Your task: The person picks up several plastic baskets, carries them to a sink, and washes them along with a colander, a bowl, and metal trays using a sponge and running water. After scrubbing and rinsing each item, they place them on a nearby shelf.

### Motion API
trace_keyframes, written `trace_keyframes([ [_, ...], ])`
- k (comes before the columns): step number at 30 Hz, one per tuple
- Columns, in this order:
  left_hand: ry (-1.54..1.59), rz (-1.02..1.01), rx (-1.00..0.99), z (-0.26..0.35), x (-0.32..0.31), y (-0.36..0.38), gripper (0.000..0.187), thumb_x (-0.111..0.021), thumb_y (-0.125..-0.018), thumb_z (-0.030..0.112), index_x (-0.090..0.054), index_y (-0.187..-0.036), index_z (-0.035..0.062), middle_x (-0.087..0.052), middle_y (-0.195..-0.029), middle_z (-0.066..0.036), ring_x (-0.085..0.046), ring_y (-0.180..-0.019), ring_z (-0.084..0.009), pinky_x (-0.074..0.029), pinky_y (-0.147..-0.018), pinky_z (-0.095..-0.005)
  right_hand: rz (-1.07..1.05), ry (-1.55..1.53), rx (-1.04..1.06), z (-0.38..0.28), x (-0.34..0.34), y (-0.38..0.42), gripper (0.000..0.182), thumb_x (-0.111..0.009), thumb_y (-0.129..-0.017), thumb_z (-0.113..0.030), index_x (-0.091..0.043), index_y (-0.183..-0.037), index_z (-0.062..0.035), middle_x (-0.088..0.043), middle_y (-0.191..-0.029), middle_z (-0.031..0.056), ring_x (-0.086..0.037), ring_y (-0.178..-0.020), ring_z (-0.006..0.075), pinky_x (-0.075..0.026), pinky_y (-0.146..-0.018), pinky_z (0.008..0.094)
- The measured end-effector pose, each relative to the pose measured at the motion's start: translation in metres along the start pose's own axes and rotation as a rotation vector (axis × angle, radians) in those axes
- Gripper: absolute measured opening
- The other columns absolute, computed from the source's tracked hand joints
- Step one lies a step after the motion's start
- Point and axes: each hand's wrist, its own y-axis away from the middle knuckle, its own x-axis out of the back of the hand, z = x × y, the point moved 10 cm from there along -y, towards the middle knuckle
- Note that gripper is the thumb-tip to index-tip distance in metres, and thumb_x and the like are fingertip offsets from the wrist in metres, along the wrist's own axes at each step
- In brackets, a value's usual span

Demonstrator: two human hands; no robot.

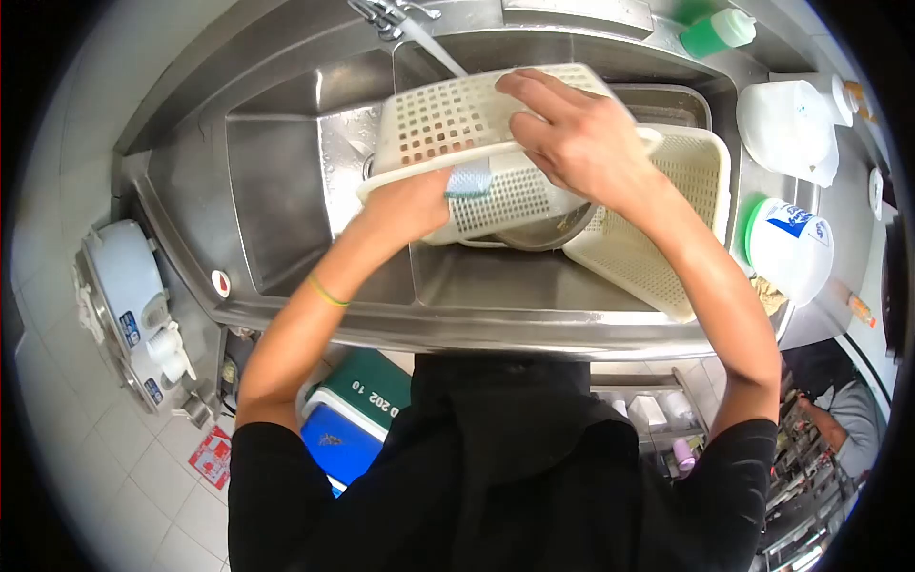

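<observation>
A cream perforated plastic basket (534, 186) is held tilted over the sink, its open side facing me. My right hand (581, 133) grips its upper wall, fingers bent over the outside. My left hand (410, 205) reaches inside the basket with a pale blue-grey sponge (469, 178) that has a green edge. The left fingers are mostly hidden behind the basket's rim and show only as a tint through the holes. Behind the basket, water runs from the faucet (389, 21). Below it sits a round metal bowl (548, 232), partly covered.
A second cream basket (701, 157) leans in the right sink basin, by a metal pan (667, 95). On the right ledge stand a green-liquid bottle (717, 34), a white jug (786, 129) and a white tub (796, 250). A cooler (357, 410) stands on the floor. Another person's arm (827, 424) shows lower right.
</observation>
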Motion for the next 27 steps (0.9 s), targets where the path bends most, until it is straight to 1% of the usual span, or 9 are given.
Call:
trace_keyframes([
  [3,0.084,-0.084,0.015,0.024,0.022,0.012,0.061,-0.066,-0.073,0.013,-0.044,-0.129,0.0043,-0.051,-0.123,-0.023,-0.049,-0.114,-0.0365,-0.040,-0.094,-0.0413,-0.139,0.131,-0.188,-0.019,0.046,-0.009,0.008,-0.058,-0.069,-0.007,-0.057,-0.076,-0.0033,-0.058,-0.115,0.0196,-0.066,-0.073,0.0285,-0.055,-0.061,0.0360],
  [7,0.360,-0.161,0.273,0.006,-0.033,0.009,0.076,-0.069,-0.078,0.030,-0.028,-0.138,0.0067,-0.045,-0.124,-0.029,-0.048,-0.114,-0.0417,-0.040,-0.094,-0.0428,-0.171,0.277,-0.352,0.009,0.082,-0.005,0.003,-0.055,-0.069,-0.001,-0.056,-0.071,-0.0029,-0.063,-0.078,0.0169,-0.062,-0.061,0.0334,-0.051,-0.056,0.0391],
  [9,0.426,-0.121,0.361,-0.030,-0.079,-0.002,0.086,-0.071,-0.077,0.036,-0.021,-0.140,0.0060,-0.039,-0.125,-0.031,-0.048,-0.113,-0.0443,-0.040,-0.094,-0.0442,-0.160,0.276,-0.447,0.022,0.097,0.001,0.004,-0.053,-0.069,0.001,-0.054,-0.065,-0.0010,-0.056,-0.062,0.0190,-0.058,-0.061,0.0373,-0.047,-0.060,0.0446],
  [12,0.497,0.155,0.562,-0.074,-0.104,-0.008,0.090,-0.071,-0.076,0.037,-0.018,-0.140,0.0031,-0.036,-0.126,-0.029,-0.051,-0.107,-0.0435,-0.041,-0.094,-0.0426,-0.285,0.254,-0.669,0.038,0.109,0.020,0.006,-0.055,-0.070,-0.004,-0.056,-0.071,0.0022,-0.057,-0.063,0.0223,-0.057,-0.063,0.0406,-0.045,-0.060,0.0457],
  [14,0.498,0.301,0.616,-0.081,-0.114,-0.016,0.086,-0.072,-0.076,0.037,-0.021,-0.138,0.0053,-0.036,-0.116,-0.022,-0.056,-0.090,-0.0410,-0.047,-0.081,-0.0433,-0.319,0.193,-0.799,0.044,0.107,0.040,0.009,-0.056,-0.070,-0.005,-0.057,-0.072,0.0034,-0.057,-0.063,0.0235,-0.058,-0.065,0.0406,-0.045,-0.061,0.0451],
  [16,0.490,0.330,0.663,-0.092,-0.135,-0.034,0.083,-0.070,-0.076,0.037,-0.023,-0.136,0.0038,-0.035,-0.117,-0.022,-0.054,-0.094,-0.0411,-0.046,-0.084,-0.0432,-0.440,0.145,-1.043,0.052,0.089,0.074,0.017,-0.058,-0.071,-0.010,-0.058,-0.074,0.0069,-0.058,-0.064,0.0263,-0.061,-0.066,0.0403,-0.047,-0.062,0.0438],
  [22,0.482,0.493,0.932,-0.146,-0.253,-0.109,0.072,-0.062,-0.082,0.040,-0.028,-0.135,0.0068,-0.036,-0.117,-0.017,-0.042,-0.109,-0.0356,-0.035,-0.090,-0.0523,-0.263,-0.088,-1.154,0.058,-0.021,0.161,0.016,-0.061,-0.070,-0.008,-0.056,-0.070,0.0067,-0.057,-0.061,0.0251,-0.061,-0.060,0.0392,-0.049,-0.058,0.0438],
  [24,0.826,0.503,0.855,-0.136,-0.304,-0.148,0.063,-0.059,-0.084,0.038,-0.032,-0.133,0.0082,-0.039,-0.116,-0.017,-0.041,-0.111,-0.0359,-0.036,-0.090,-0.0524,-0.261,-0.005,-1.108,0.049,-0.043,0.165,0.017,-0.060,-0.071,-0.010,-0.057,-0.079,0.0052,-0.058,-0.063,0.0250,-0.061,-0.060,0.0396,-0.049,-0.059,0.0443],
  [27,0.677,0.511,0.613,-0.043,-0.254,-0.174,0.051,-0.060,-0.083,0.032,-0.041,-0.124,0.0099,-0.043,-0.113,-0.017,-0.043,-0.109,-0.0364,-0.038,-0.089,-0.0496,-0.230,0.076,-1.134,0.054,-0.051,0.166,0.023,-0.061,-0.073,-0.009,-0.055,-0.090,0.0050,-0.059,-0.086,0.0302,-0.062,-0.075,0.0399,-0.049,-0.068,0.0443],
])
